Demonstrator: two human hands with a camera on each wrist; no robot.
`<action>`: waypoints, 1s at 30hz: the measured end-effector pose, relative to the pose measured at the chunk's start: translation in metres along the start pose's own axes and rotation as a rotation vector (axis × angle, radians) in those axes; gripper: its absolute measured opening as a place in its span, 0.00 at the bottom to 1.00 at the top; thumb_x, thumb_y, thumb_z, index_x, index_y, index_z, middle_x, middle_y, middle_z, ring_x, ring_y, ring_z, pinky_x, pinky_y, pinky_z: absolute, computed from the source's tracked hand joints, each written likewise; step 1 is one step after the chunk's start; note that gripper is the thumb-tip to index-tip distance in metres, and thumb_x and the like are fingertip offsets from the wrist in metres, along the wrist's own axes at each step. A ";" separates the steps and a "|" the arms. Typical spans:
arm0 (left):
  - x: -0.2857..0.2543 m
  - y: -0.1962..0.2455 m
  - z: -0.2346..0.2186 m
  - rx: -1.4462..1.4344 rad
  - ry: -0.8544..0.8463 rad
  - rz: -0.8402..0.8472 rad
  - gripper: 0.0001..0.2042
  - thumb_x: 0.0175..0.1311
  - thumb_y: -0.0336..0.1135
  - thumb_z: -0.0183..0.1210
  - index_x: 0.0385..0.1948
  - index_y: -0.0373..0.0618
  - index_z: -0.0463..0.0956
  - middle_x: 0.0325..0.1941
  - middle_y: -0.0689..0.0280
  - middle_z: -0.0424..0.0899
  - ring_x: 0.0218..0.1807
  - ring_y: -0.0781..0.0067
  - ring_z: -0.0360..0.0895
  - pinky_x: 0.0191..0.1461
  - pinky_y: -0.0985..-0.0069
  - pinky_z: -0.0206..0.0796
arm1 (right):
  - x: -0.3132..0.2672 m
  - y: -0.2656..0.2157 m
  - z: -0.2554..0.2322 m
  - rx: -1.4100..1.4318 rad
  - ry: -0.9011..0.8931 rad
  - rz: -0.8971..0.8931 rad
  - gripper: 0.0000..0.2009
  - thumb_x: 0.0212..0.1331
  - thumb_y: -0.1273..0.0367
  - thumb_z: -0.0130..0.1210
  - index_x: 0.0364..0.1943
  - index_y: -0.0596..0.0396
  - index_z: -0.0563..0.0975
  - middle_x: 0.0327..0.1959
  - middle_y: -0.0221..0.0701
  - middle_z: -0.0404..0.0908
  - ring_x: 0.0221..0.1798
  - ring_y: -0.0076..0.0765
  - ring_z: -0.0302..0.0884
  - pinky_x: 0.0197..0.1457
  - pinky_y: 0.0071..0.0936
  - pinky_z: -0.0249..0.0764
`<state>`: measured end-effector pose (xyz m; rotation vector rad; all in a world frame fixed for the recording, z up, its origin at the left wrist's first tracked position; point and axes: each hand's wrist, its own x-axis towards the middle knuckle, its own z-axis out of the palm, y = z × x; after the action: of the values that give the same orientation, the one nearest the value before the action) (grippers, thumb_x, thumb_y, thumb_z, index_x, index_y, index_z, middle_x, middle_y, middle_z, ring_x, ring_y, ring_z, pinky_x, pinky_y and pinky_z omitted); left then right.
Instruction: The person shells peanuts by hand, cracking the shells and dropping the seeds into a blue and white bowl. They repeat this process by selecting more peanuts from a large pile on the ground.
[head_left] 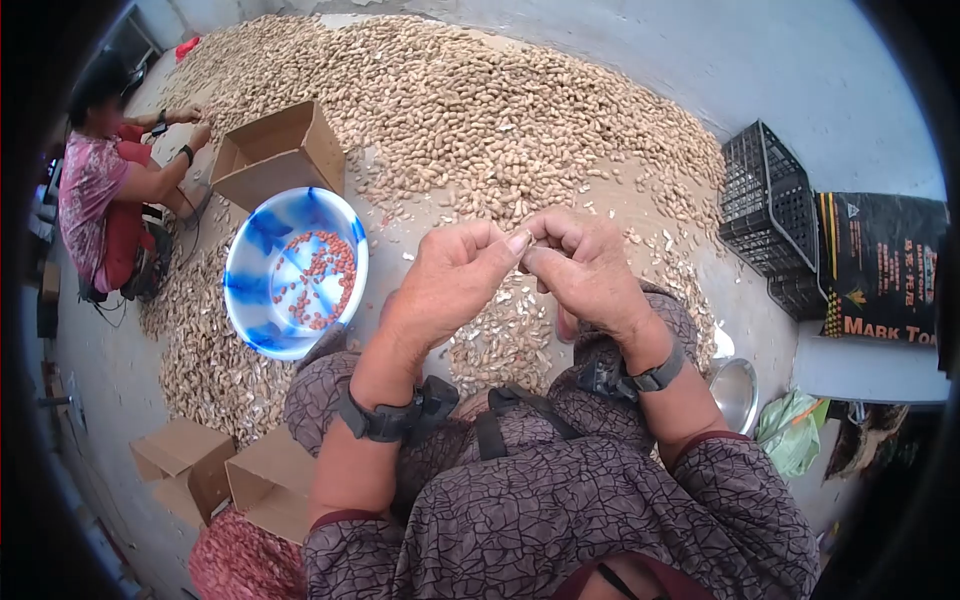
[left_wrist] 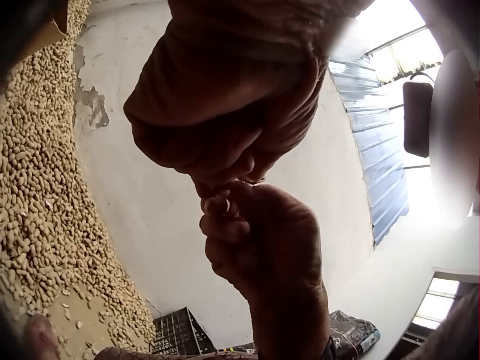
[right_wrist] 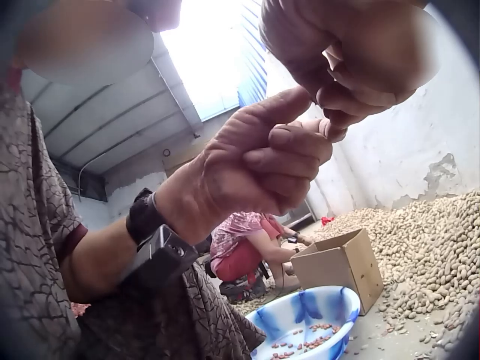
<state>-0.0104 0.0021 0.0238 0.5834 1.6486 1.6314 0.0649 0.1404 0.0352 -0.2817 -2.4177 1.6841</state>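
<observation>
I see my left hand [head_left: 445,285] and right hand [head_left: 585,265] meeting fingertip to fingertip above the peanut pile [head_left: 500,130], pinching what looks like one peanut [left_wrist: 219,204], near the blue bowl [head_left: 255,300].

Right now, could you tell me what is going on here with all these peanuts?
A seated person holds both hands together above their lap: the left hand and right hand pinch a small peanut between their fingertips. A big pile of unshelled peanuts covers the floor ahead. A blue and white bowl to the left holds some reddish kernels, beside an open cardboard box. A second person sits at the pile's far left.
</observation>
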 end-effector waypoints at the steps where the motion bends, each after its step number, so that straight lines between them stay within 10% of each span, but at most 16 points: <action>1: 0.001 -0.002 0.001 -0.027 0.018 0.022 0.13 0.59 0.40 0.54 0.22 0.39 0.75 0.17 0.78 0.66 0.21 0.90 0.59 0.21 0.86 0.50 | 0.000 -0.002 0.000 -0.024 0.013 0.011 0.05 0.44 0.75 0.49 0.24 0.60 0.76 0.15 0.29 0.72 0.20 0.17 0.67 0.23 0.20 0.64; 11: -0.011 0.014 -0.014 0.275 -0.070 -0.058 0.06 0.56 0.30 0.52 0.25 0.38 0.76 0.14 0.74 0.67 0.19 0.88 0.61 0.21 0.85 0.53 | 0.001 -0.007 -0.010 0.279 -0.034 0.243 0.07 0.44 0.74 0.49 0.26 0.62 0.76 0.19 0.27 0.76 0.18 0.17 0.70 0.18 0.14 0.65; 14: -0.012 0.012 -0.021 0.495 -0.264 0.051 0.07 0.58 0.29 0.47 0.32 0.39 0.74 0.15 0.78 0.64 0.18 0.89 0.57 0.20 0.85 0.49 | 0.001 -0.009 -0.012 0.335 -0.064 0.299 0.07 0.44 0.75 0.48 0.29 0.62 0.75 0.19 0.28 0.76 0.19 0.15 0.70 0.16 0.12 0.63; 20: -0.012 0.009 -0.023 0.498 0.011 0.079 0.08 0.58 0.30 0.48 0.31 0.37 0.75 0.15 0.74 0.68 0.17 0.85 0.61 0.20 0.83 0.52 | 0.000 -0.007 -0.008 0.311 -0.073 0.224 0.06 0.45 0.75 0.48 0.28 0.62 0.75 0.20 0.29 0.76 0.19 0.17 0.71 0.20 0.13 0.67; 22: -0.012 0.003 -0.022 0.634 -0.101 0.340 0.09 0.59 0.34 0.50 0.31 0.38 0.75 0.16 0.75 0.69 0.19 0.86 0.63 0.20 0.84 0.53 | 0.001 -0.006 -0.007 0.284 -0.047 0.207 0.06 0.45 0.75 0.48 0.27 0.63 0.75 0.20 0.30 0.76 0.19 0.18 0.71 0.21 0.14 0.68; 25: -0.015 0.022 -0.018 0.293 -0.048 -0.017 0.11 0.60 0.39 0.52 0.30 0.39 0.76 0.16 0.76 0.68 0.19 0.88 0.62 0.21 0.85 0.52 | 0.000 -0.010 -0.004 0.244 -0.044 0.205 0.06 0.44 0.75 0.49 0.26 0.63 0.75 0.20 0.30 0.76 0.19 0.19 0.72 0.21 0.15 0.68; 30: -0.002 0.003 -0.002 0.321 0.068 0.036 0.17 0.56 0.43 0.55 0.20 0.36 0.73 0.14 0.70 0.68 0.20 0.84 0.62 0.21 0.81 0.55 | 0.002 -0.011 0.000 0.151 -0.051 0.215 0.06 0.44 0.75 0.48 0.24 0.64 0.75 0.18 0.31 0.75 0.18 0.20 0.72 0.20 0.17 0.68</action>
<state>-0.0112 -0.0002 0.0267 0.7264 1.9786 1.4336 0.0622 0.1372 0.0454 -0.4970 -2.3508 1.9750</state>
